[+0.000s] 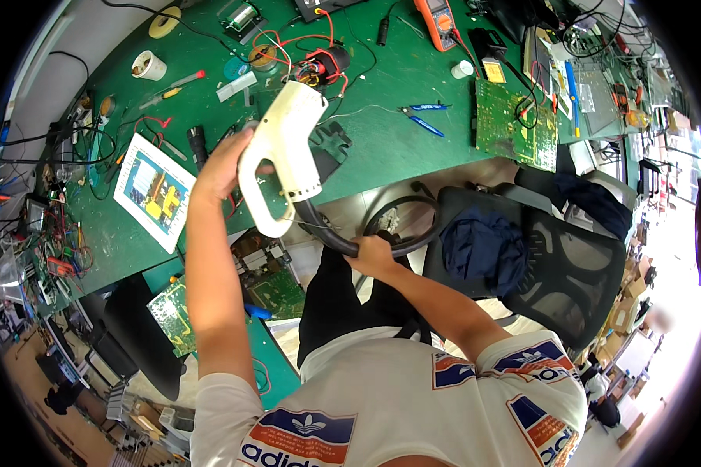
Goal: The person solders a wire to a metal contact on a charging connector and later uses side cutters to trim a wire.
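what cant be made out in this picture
All in the head view:
- Left hand: some fingers are partly hidden behind the white housing.
- Black hose: the stretch inside the right hand is covered by that hand.
- Orange multimeter: its top is cut off by the upper edge; its reading is too small.
- Far right background: detail is washed out by glare.

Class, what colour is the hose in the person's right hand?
Black; the hose shows best in the head view.

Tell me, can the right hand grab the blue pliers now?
Probably not: the right hand is wrapped around the black hose, and the blue pliers lie farther off on the green table.
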Available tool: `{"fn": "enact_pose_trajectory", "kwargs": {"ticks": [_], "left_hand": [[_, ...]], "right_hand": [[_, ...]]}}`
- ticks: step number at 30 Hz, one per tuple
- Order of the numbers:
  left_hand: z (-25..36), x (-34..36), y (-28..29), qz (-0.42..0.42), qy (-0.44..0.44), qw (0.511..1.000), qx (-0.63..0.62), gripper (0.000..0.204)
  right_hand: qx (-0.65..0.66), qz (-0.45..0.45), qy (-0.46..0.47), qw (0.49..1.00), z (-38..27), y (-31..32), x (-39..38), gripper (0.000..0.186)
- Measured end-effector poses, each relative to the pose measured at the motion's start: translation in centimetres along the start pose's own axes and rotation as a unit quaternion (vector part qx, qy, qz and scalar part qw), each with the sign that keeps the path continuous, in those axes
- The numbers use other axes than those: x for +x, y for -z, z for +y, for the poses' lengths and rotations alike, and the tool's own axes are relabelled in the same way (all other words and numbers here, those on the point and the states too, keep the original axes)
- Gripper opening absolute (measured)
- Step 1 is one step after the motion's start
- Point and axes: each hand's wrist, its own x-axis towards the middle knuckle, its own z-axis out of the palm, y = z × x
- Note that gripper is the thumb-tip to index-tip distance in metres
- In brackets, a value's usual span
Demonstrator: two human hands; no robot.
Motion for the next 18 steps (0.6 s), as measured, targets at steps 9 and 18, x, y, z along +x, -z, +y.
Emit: {"fn": "enact_pose_trajectory", "kwargs": {"ticks": [9,18], "left_hand": [[0.9,4.6,-1.4,0.136,-0.131,0.841,0.507,0.054],[-4.3,8.2,-0.2,0.245,-0.222,0.719,0.611,0.046]], "right_hand": [[0.053,0.05,-0.083,0.994,-4.6,-8.4,2.5,0.03],[0.084,-0.013,-0.151,0.985,-6.7,-9.6,5.3,0.034]]}}
